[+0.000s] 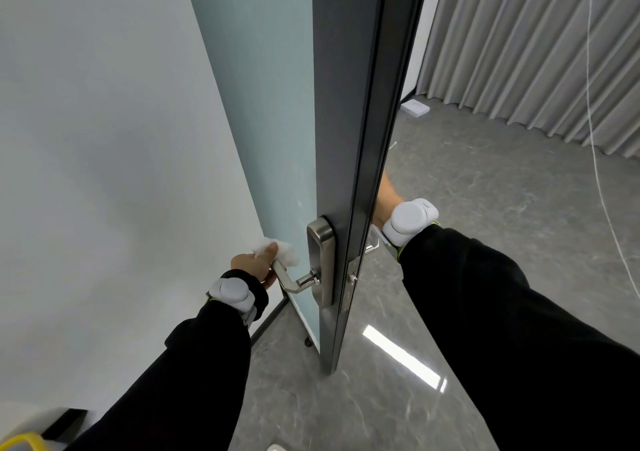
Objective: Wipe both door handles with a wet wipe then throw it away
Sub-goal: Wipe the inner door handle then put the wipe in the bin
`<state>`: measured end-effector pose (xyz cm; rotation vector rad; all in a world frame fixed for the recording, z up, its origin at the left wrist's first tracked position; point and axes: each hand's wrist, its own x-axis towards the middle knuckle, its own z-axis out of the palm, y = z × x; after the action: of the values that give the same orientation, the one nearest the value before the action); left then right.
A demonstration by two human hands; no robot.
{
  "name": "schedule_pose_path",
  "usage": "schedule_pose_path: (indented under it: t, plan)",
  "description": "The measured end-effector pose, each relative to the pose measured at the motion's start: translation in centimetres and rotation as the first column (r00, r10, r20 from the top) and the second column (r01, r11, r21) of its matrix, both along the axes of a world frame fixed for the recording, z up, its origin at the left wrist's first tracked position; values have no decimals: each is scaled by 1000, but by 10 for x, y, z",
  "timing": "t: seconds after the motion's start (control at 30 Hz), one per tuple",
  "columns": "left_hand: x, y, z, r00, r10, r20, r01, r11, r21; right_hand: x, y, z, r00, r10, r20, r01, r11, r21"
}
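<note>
Left hand (254,263) closed around the free end of the near handle (294,279), with a crumpled white wipe (282,250) pinched between thumb and lever and bunched up over the grip. Right hand (382,208) reached round the far face of the door (346,139), mostly hidden behind the edge; only wrist and part of the back in view, so cannot tell whether open or gripping, though placed about where the second handle (372,243) shows as a sliver of bright metal just past the edge. Probably steadying the door there. Wipe: soft, limp, very light, likely damp and a little clingy; best kept wadded under the fingertips and pressed flat to the metal, not held by a loose corner that would flap or slip off. Near handle: stiff brushed steel, smooth and probably slick once wet, hinged at the lock plate (322,260), so firm downward pressure may well turn it rather than clean it. Long axis roughly level, running from the plate out to the left, away from the door edge and towards the pale wall (104,139), with a cranked bend near the plate. Sensible stroke: along that axis, wrapped round the bar, from free end towards the plate. Far handle apparently pointing the matching way on the other face, too hidden to be sure.
</note>
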<state>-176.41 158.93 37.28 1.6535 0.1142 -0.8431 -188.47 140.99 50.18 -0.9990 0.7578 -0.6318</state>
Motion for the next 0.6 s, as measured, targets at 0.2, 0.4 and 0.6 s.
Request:
schedule_pose_path:
  t: [0.2,0.4,0.6]
  plan:
    - [-19,14,3,998,-57,-1,57,998,38,0,1,0,998,36,44,-37,999,8]
    - [-52,26,-2,996,-84,-20,84,996,3,0,3,-1,998,49,49,-46,997,-65]
    - [-72,30,-2,993,-115,-42,115,993,10,-1,4,-1,999,41,34,-38,996,-82]
